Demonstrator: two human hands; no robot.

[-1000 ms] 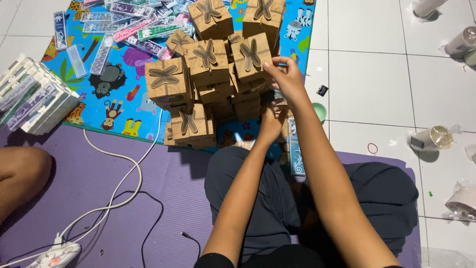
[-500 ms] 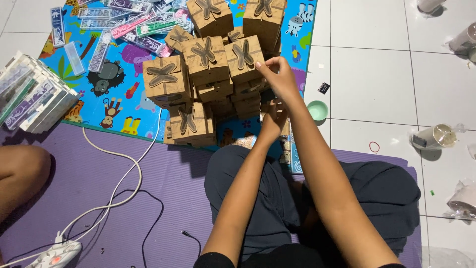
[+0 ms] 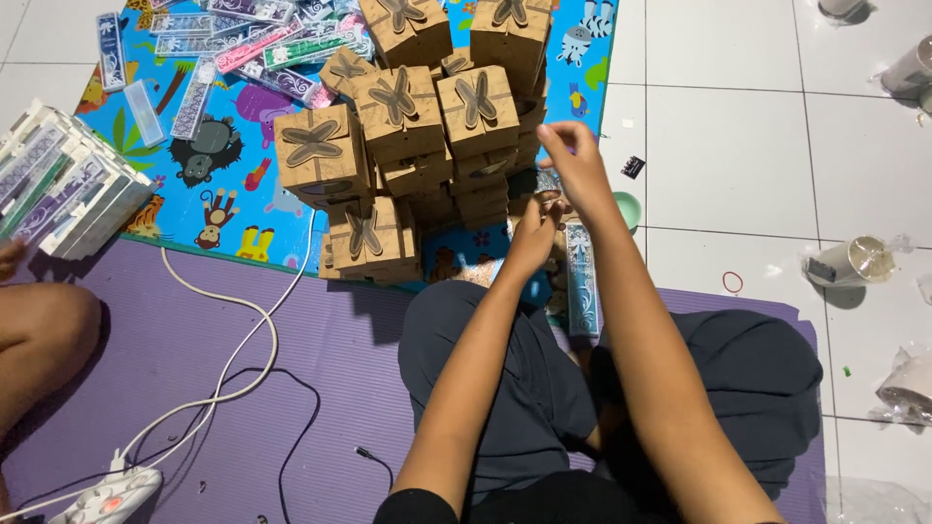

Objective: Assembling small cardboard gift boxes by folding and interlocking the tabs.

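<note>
While the person sits cross-legged on the purple mat (image 3: 243, 359), both hands hover beside the stacked brown boxes (image 3: 417, 146) on the play mat's near edge: right hand (image 3: 580, 165) loosely spread, left hand (image 3: 536, 231) half-curled, neither visibly gripping anything.

The boxes (image 3: 417, 146) are stacked on the play mat (image 3: 223, 194), at twelve o'clock from the knees. The cartons (image 3: 58, 184) lie at nine o'clock of the stack, the cable (image 3: 243, 359) at seven on the foam mat (image 3: 243, 388). The cups (image 3: 854, 262) lie at three, and the hands (image 3: 558, 189) just right of the stack.
</note>
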